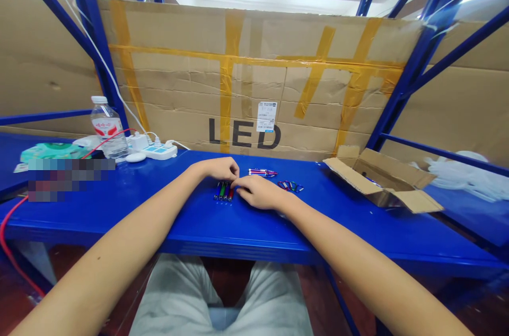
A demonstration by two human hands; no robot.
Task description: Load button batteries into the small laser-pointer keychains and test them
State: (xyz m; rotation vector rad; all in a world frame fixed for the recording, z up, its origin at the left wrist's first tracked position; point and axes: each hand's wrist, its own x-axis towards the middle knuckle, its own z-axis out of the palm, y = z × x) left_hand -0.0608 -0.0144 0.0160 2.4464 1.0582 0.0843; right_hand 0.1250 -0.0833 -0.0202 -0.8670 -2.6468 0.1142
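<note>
Resting curled on coloured tubes (225, 191), left hand (218, 168), right hand (259, 193), grip unclear, cardboard (178, 87) marked LED.

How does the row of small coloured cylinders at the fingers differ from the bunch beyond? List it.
The row of small coloured cylinders points toward the person, left hand and right hand touching it; the bunch beyond lies crosswise, untouched. Both rest on the blue metal bench.

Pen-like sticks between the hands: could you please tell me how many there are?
3 show, side by side on the blue bench: a dark one, a green one, a red one. The right hand may hide more.
</note>
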